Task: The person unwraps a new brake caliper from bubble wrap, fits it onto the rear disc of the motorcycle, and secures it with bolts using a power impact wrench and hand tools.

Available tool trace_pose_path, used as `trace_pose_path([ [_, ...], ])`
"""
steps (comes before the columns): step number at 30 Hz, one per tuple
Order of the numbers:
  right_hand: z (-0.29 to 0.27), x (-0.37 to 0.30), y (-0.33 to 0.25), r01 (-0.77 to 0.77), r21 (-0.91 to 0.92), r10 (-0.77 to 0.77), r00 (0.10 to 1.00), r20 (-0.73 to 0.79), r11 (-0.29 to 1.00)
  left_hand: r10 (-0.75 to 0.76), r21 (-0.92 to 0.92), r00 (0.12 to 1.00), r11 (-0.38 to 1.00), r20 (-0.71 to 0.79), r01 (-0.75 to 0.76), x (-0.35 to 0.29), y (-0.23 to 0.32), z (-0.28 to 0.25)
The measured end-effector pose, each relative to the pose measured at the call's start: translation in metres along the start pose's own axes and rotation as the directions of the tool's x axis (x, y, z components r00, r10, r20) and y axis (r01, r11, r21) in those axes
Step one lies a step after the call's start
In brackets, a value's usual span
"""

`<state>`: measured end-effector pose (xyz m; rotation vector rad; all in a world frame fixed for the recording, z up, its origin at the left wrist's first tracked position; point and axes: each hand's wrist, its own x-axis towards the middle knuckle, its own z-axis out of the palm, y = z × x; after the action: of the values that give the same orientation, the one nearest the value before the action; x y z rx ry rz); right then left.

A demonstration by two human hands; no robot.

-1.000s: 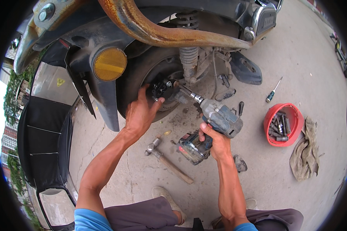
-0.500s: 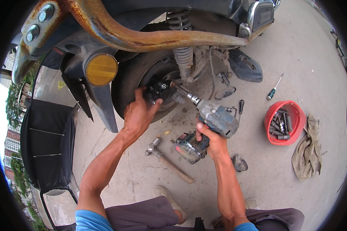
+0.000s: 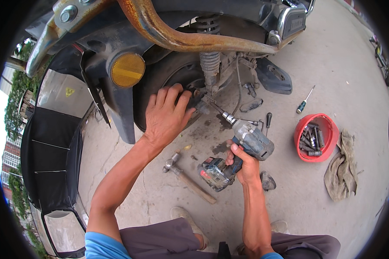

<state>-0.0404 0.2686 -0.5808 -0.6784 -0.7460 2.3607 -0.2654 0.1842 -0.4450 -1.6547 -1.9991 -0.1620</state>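
Observation:
My left hand [image 3: 167, 113] is at the wheel hub, back of the hand up, its fingers bent over the black brake caliper, which it almost fully hides. The tyre [image 3: 143, 97] shows around the hand. My right hand [image 3: 247, 166] grips the handle of a cordless impact wrench [image 3: 253, 140], its index finger near the trigger. A chrome socket [image 3: 229, 117] with a thin extension points up and left from the wrench toward the hub, its tip apart from my left hand. Beside the wheel stands a dusty shock absorber [image 3: 210, 64].
A rusty bumper bar [image 3: 194, 42] crosses above the wheel, by an amber reflector [image 3: 128, 70]. On the concrete lie a hammer [image 3: 190, 184], a screwdriver [image 3: 304, 102], a ratchet [image 3: 268, 121], a rag [image 3: 341, 168] and a red helmet [image 3: 332, 140] holding sockets.
My left hand has moved up and right over the hub, covering the black caliper that showed before. The impact wrench has shifted slightly right and down, its tip drawing back from the hub.

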Motion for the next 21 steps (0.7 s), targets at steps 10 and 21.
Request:
trace_pose_path([
  [10, -0.059, -0.029, 0.021, -0.253, 0.051, 0.258, 0.934, -0.248, 0.966, 0.125, 0.102, 0.992, 0.987, 0.002, -0.125, 0.038, 0.011, 0.047],
  [21, -0.11, -0.029, 0.073, -0.307, 0.168, 0.349, 0.853, -0.388, 0.937, 0.179, 0.158, 0.984, 0.972, -0.017, -0.174, 0.045, 0.009, 0.056],
])
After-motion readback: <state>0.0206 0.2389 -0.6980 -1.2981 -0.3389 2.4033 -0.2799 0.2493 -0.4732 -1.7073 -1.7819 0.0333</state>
